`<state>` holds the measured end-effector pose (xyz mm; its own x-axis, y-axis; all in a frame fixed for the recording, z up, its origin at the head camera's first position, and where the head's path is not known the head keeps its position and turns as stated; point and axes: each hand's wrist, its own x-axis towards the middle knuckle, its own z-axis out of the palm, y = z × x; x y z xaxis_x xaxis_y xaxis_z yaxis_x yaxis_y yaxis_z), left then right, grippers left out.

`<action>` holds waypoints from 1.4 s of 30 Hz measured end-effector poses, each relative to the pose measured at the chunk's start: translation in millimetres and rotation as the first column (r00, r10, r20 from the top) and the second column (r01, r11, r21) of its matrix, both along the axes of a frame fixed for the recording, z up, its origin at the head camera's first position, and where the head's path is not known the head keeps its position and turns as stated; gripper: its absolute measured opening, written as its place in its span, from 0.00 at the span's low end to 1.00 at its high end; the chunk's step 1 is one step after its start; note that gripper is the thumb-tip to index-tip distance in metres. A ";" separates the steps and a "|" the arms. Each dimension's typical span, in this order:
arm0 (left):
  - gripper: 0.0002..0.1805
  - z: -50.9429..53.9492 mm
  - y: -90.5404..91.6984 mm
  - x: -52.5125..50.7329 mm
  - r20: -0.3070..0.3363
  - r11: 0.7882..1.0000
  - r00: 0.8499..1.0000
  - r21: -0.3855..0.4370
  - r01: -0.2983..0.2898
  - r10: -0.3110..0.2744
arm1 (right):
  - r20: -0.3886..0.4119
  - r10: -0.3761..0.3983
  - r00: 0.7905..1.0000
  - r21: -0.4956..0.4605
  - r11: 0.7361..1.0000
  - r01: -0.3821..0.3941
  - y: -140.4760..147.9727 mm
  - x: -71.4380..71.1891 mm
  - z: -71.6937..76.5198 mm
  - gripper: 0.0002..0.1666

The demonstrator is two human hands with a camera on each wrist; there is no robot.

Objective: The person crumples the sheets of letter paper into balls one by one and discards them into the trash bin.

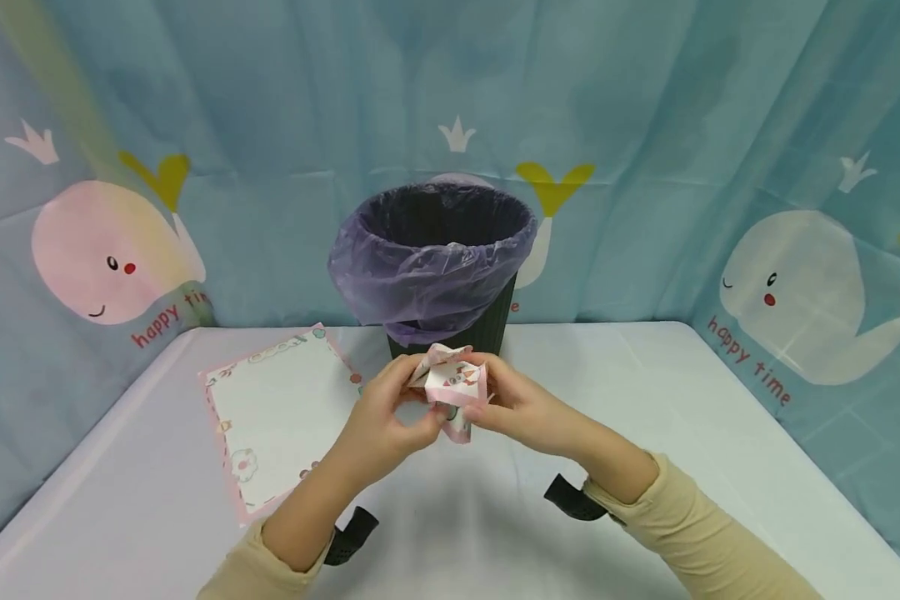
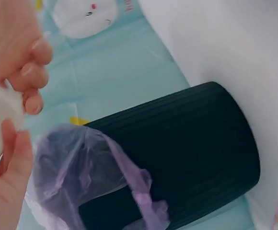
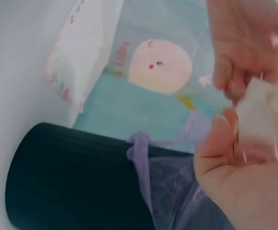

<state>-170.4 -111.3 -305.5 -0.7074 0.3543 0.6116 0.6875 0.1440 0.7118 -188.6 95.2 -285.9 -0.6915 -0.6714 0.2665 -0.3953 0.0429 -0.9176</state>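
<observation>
Both hands hold one crumpled, pink-edged patterned paper (image 1: 456, 382) in front of the bin. My left hand (image 1: 385, 417) grips its left side and my right hand (image 1: 528, 410) its right side, fingers curled and thumbs on the near side. In the left wrist view the pale paper (image 2: 0, 115) lies between the fingers at the left edge. The right wrist view shows the paper (image 3: 256, 120) pinched between fingers of both hands. Parts of the fingers are hidden behind the paper.
A dark ribbed bin (image 1: 487, 321) with a purple bag (image 1: 427, 283) over its rim stands at the table's back. A flat sheet (image 1: 292, 417) with a pink patterned border lies on the white table (image 1: 607, 400) at the left. Blue curtains (image 1: 270, 108) surround the table.
</observation>
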 end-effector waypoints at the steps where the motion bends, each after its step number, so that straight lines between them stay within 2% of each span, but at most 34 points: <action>1: 0.25 2.0 -1.3 1.5 0.004 1.000 1.000 -0.015 0.003 -0.003 | 0.005 0.019 1.000 0.026 0.999 -0.019 2.9 0.1 2.7 0.31; 7: 0.25 8.6 -3.0 10.6 0.054 0.996 0.998 -0.084 0.030 -0.026 | -0.034 -0.016 0.999 0.142 0.990 0.021 9.1 2.5 9.6 0.29; 11: 0.23 10.1 -3.2 15.5 0.021 0.993 1.000 -0.117 -0.012 0.015 | 0.068 -0.010 0.998 0.122 0.993 0.001 9.0 2.4 13.1 0.28; 14: 0.21 12.1 -3.0 19.0 -0.021 0.986 0.999 -0.161 -0.049 0.046 | 0.158 0.024 0.987 0.133 0.990 -0.045 10.5 2.7 17.5 0.28; 16: 0.19 14.2 -2.9 21.4 -0.043 0.979 0.998 -0.195 -0.061 0.054 | 0.187 0.059 0.981 0.157 0.984 -0.089 11.9 2.7 20.9 0.27; 21: 0.16 18.7 -1.6 27.0 -0.006 0.972 1.000 -0.234 -0.026 0.025 | 0.181 0.153 0.971 0.184 0.965 -0.187 12.4 2.8 25.7 0.21; 24: 0.15 21.1 0.2 28.0 0.019 0.978 1.000 -0.206 0.011 -0.007 | 0.185 0.201 0.962 0.141 0.963 -0.228 11.6 3.4 24.2 0.20; 26: 0.14 22.5 1.1 27.5 0.043 0.982 0.999 -0.185 0.031 -0.023 | 0.212 0.230 0.950 0.078 0.965 -0.251 10.8 3.7 21.5 0.22; 29: 0.13 24.2 2.5 24.9 0.083 0.983 0.996 -0.177 0.045 -0.031 | 0.210 0.207 0.955 0.008 0.977 -0.213 9.0 4.7 16.0 0.23; 33: 0.13 21.3 2.9 19.8 0.108 0.985 0.993 -0.165 0.053 -0.036 | 0.172 0.094 0.981 -0.047 0.995 -0.087 2.0 6.8 5.1 0.15; 36: 0.12 13.5 3.8 15.1 0.096 0.992 0.995 -0.119 0.045 -0.033 | 0.152 0.010 0.988 -0.111 0.994 0.007 -6.5 8.4 -5.4 0.11; 39: 0.10 2.6 6.4 9.1 0.081 0.997 0.997 -0.072 0.013 -0.008 | 0.164 -0.057 0.985 -0.178 0.980 0.087 -14.7 8.8 -17.2 0.12; 42: 0.09 -8.6 9.1 0.9 0.121 0.999 0.993 -0.045 -0.007 0.012 | 0.184 -0.126 0.975 -0.196 0.967 0.162 -19.8 6.1 -28.4 0.14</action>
